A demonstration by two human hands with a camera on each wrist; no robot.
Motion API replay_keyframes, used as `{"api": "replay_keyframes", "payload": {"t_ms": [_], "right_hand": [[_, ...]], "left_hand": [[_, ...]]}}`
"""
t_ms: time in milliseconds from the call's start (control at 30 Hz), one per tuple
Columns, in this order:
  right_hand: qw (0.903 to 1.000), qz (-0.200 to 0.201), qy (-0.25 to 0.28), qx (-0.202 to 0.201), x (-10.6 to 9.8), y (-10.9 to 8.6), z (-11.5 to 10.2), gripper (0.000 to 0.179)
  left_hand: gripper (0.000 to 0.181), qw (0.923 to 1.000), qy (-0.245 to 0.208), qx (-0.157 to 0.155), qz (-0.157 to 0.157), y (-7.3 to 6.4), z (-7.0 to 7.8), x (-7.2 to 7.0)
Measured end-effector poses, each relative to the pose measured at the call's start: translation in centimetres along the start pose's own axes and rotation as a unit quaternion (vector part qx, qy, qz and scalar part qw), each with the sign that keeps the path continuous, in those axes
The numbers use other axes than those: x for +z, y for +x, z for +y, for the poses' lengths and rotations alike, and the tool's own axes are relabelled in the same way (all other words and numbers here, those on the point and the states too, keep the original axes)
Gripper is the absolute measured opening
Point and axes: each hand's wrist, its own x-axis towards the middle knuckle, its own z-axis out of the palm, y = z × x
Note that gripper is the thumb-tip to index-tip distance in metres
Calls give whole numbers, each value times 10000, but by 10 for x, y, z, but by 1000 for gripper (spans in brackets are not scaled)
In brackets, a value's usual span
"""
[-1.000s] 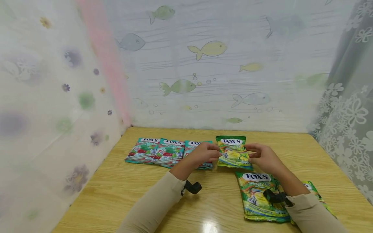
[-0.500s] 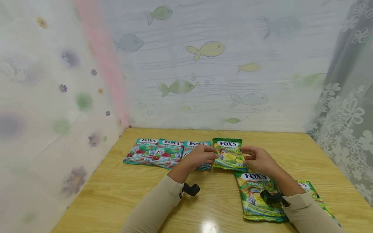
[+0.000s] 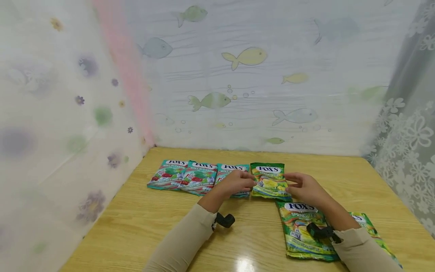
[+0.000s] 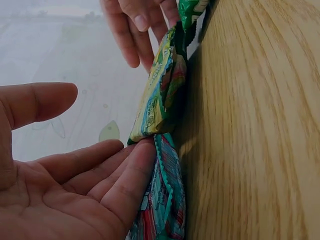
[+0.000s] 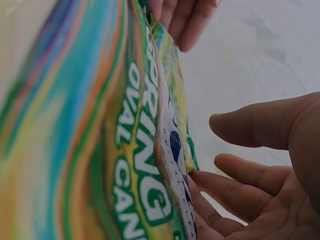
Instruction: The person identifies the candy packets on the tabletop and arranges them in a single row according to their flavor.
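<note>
A green and yellow Spring Tea candy bag (image 3: 269, 184) lies face up at the back of the table between my two hands. My left hand (image 3: 236, 183) touches its left edge with outstretched fingers; the thumb stands apart in the left wrist view. At the opposite edge is my right hand (image 3: 307, 190), fingertips at the bag and thumb held away from it in the right wrist view. Left of it are three teal Mint Blossom candy bags, an outer one (image 3: 167, 175), a middle one (image 3: 199, 178) and a third (image 3: 228, 170) partly covered by my left hand.
Nearer the front right lies another Spring Tea bag (image 3: 300, 236), partly behind my right wrist. One more green bag (image 3: 368, 228) shows beside it, mostly under my right sleeve. A fish-patterned curtain (image 3: 238, 94) rises behind the wooden table (image 3: 136, 226).
The Spring Tea bag between my hands has shifted slightly left and toward me, closer against the teal row. My right hand has moved left with it, while the left hand has stayed nearly in place.
</note>
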Motion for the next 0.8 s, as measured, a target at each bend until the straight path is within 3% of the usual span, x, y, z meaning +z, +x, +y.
{"api": "replay_keyframes", "payload": {"t_ms": [200,533,800], "right_hand": [[9999,-78,104,95,0,-2,2,60],[9987,-211,385,245,-2,-2,-3,59],[9986,-238,399,247,-2,-4,-7,56]], "left_hand": [[45,9999,-105,-72,-94,1,-2,1],[45,9999,102,-75,31,0,0,1],[46,9998,186,33,-103,1,-1,2]]}}
